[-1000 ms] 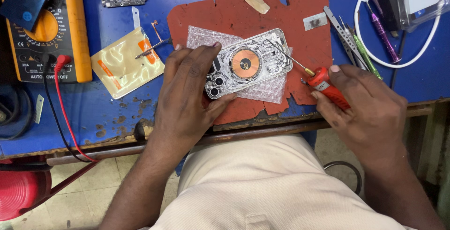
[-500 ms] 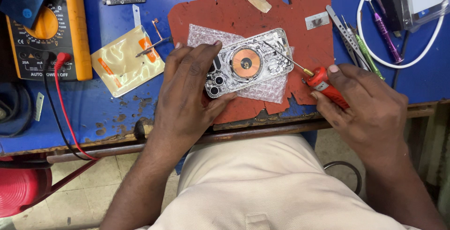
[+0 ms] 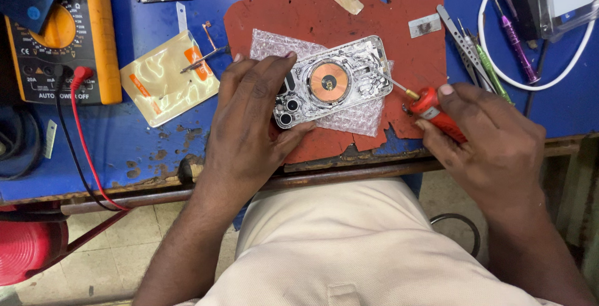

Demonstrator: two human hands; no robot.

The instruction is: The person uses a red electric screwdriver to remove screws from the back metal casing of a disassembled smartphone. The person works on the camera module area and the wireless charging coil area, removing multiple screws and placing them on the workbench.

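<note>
Opened phone back housing (image 3: 331, 81) lies face-up on a sheet of bubble wrap (image 3: 355, 117), which sits on the red mat (image 3: 324, 16). Copper coil (image 3: 329, 82) dead centre of the housing, camera lenses at its near-left corner.

Left hand (image 3: 249, 119) lies flat on the housing's left end, fingers spread and pressing down, thumb hooked under the near edge by the lenses. It's pinning, not lifting.

Right hand (image 3: 493, 137) sits off the mat's right edge, fingers closed tight round a red-handled screwdriver (image 3: 430, 107). Thin shaft angles up-left, tip touching the housing's right end.

Step looks like screw work at that right end, mid-operation. Can't tell whether a screw is seated on the tip; too small.

Next move needs the tip square in the head, light downward pressure, left hand steady since bubble wrap gives underfoot.

Left of the mat: gold foil pouch (image 3: 167, 80), yellow multimeter (image 3: 62, 31). Right of it: tweezers (image 3: 462, 44).
</note>
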